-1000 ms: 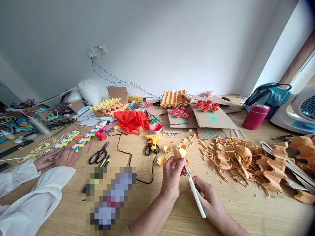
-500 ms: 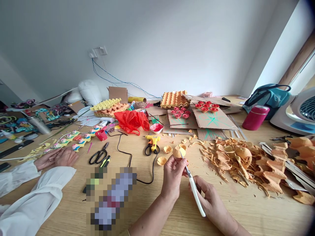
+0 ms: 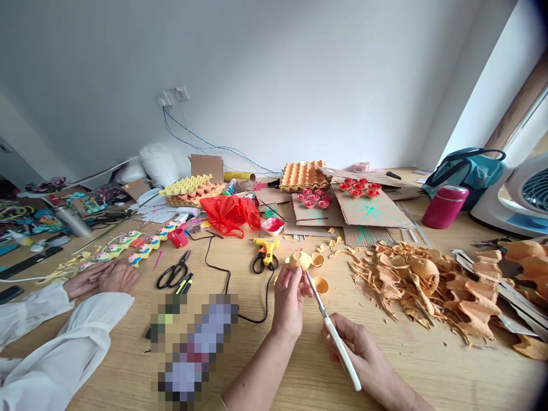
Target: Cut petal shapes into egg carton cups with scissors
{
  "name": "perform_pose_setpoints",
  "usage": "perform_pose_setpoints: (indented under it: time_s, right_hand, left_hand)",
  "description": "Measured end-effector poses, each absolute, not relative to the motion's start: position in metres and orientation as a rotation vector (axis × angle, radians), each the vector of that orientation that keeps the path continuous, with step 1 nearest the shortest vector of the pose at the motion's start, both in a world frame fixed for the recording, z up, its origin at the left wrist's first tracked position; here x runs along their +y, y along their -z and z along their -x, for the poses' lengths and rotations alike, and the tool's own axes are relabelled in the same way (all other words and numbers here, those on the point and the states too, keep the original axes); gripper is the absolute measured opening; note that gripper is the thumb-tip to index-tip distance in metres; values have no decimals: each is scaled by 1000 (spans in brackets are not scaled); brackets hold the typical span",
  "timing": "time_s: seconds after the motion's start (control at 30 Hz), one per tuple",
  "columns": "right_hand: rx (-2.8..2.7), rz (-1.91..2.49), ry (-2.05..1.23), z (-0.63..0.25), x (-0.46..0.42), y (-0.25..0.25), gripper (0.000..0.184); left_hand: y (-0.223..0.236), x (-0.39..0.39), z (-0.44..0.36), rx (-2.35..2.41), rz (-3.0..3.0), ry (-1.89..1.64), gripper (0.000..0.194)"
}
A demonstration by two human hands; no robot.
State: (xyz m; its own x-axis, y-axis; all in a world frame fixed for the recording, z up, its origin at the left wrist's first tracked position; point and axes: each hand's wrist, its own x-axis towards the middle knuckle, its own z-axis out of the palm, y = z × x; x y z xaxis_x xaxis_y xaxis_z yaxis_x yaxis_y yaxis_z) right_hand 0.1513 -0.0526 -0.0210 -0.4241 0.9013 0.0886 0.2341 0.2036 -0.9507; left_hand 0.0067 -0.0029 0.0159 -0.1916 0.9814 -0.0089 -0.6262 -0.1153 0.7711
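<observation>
My left hand (image 3: 289,302) pinches a small orange egg-carton cup (image 3: 299,260) between thumb and fingers. My right hand (image 3: 355,348) grips white-handled scissors (image 3: 340,342), their blades pointing up and left to the cup's edge. Just beyond and beside the cup lie other cut cups (image 3: 321,285) on the wooden table (image 3: 411,371). Behind my left hand stands a yellow glue gun (image 3: 266,246), with its black cord trailing left. To the right is a heap of orange carton scraps (image 3: 398,279).
A co-worker's hands (image 3: 105,278) rest at the left near painted carton strips (image 3: 148,248). Black scissors (image 3: 173,271) lie between us. Red paper flowers (image 3: 314,198) sit on cardboard at the back, near a red plastic bag (image 3: 231,212). A pink bottle (image 3: 445,206) stands right.
My left hand has shifted left with the cup, uncovering a cup on the table. The scissors and my right hand have moved slightly left and down.
</observation>
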Motion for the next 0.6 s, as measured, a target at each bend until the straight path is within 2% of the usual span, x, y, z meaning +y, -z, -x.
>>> perform_pose_setpoints:
  time_s: [0.23, 0.6]
  right_hand:
    - [-1707, 1020, -1473, -154, -52, 21, 46]
    - [-1683, 1012, -1468, -154, -51, 16, 52]
  left_hand:
    - [-15, 2, -1, 676, -477, -1643, 28]
    - [-11, 3, -5, 619, -474, -1561, 28]
